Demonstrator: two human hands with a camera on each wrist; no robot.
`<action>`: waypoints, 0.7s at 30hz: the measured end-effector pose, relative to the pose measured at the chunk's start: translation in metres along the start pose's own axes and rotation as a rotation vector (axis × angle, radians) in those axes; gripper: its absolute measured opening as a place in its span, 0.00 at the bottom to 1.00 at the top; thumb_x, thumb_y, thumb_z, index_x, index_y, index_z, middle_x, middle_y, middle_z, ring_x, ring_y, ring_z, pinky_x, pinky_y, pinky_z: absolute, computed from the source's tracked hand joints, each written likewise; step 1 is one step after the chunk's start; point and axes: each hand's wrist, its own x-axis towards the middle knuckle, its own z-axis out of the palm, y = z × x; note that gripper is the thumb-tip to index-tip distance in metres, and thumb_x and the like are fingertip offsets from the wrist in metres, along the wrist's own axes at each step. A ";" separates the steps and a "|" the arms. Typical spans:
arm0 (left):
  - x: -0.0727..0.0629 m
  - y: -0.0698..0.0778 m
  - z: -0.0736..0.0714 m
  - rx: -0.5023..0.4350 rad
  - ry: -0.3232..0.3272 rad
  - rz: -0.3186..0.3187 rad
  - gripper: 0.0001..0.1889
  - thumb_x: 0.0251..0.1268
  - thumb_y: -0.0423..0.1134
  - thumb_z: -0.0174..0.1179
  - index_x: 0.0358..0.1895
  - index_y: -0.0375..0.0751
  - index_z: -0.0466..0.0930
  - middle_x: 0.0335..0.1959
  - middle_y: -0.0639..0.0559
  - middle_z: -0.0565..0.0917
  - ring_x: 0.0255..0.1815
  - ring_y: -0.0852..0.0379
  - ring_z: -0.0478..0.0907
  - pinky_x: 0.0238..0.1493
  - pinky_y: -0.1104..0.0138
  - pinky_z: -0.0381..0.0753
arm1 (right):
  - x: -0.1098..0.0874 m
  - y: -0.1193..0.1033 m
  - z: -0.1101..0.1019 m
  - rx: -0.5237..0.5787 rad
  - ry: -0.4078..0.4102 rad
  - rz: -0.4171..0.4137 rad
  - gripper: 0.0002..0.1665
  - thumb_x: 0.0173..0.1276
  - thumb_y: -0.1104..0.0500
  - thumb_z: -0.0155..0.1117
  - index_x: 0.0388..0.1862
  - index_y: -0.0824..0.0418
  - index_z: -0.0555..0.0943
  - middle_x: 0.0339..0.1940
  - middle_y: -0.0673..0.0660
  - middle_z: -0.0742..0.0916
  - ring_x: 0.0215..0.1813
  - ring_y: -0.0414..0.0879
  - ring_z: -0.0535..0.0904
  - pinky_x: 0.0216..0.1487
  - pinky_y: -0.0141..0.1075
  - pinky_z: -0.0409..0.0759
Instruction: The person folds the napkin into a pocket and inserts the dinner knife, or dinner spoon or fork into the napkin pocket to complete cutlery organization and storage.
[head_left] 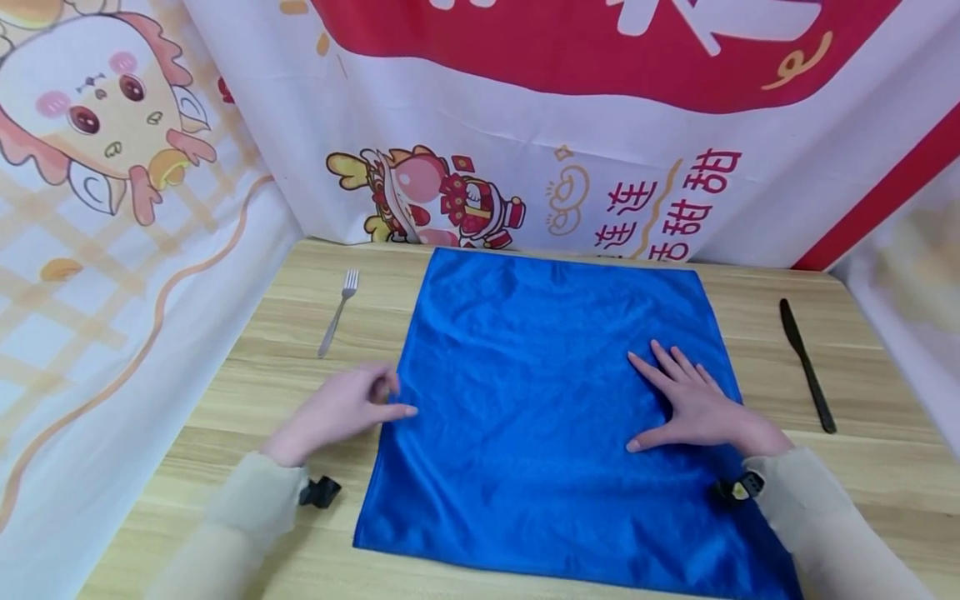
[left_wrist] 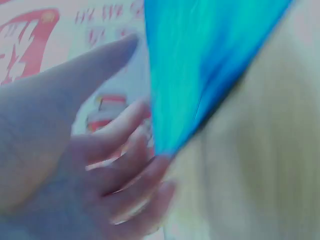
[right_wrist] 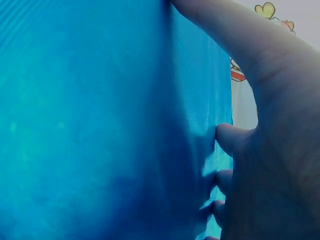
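A blue satiny cloth (head_left: 540, 375) lies spread over the wooden table, with shallow wrinkles across it. My right hand (head_left: 693, 408) rests on its right half, fingers spread and thumb apart. In the right wrist view the fingertips (right_wrist: 229, 139) touch the cloth. At the cloth's left edge is my left hand (head_left: 348, 408), its thumb reaching over the border. The left wrist view shows this thumb well apart from the loosely bent fingers (left_wrist: 135, 175), with the cloth (left_wrist: 195, 65) beside them and nothing pinched.
A fork (head_left: 339, 312) lies left of the cloth, tines toward the back. On the right lies a black knife (head_left: 806, 364). Printed fabric (head_left: 525, 125) hangs behind the table (head_left: 247, 367), and more printed fabric (head_left: 150, 275) stands along its left side.
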 end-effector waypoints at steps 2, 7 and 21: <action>0.009 0.006 0.010 0.033 0.033 0.050 0.32 0.58 0.62 0.72 0.58 0.44 0.79 0.53 0.45 0.79 0.53 0.45 0.74 0.51 0.50 0.77 | 0.000 -0.002 0.000 0.018 0.003 0.000 0.73 0.51 0.30 0.77 0.85 0.53 0.48 0.83 0.69 0.45 0.78 0.75 0.34 0.68 0.75 0.35; 0.022 0.015 0.027 0.067 -0.117 0.102 0.59 0.50 0.64 0.75 0.81 0.44 0.55 0.82 0.39 0.48 0.81 0.36 0.42 0.71 0.35 0.54 | 0.000 0.001 0.001 0.052 0.041 0.004 0.70 0.54 0.32 0.77 0.85 0.53 0.48 0.83 0.69 0.45 0.78 0.75 0.33 0.67 0.76 0.34; 0.018 0.021 0.025 0.218 -0.208 0.056 0.67 0.43 0.72 0.74 0.82 0.42 0.49 0.82 0.32 0.42 0.80 0.32 0.40 0.72 0.36 0.50 | -0.004 0.014 -0.006 0.010 0.017 0.075 0.74 0.52 0.29 0.76 0.86 0.51 0.44 0.83 0.68 0.42 0.79 0.74 0.30 0.67 0.75 0.32</action>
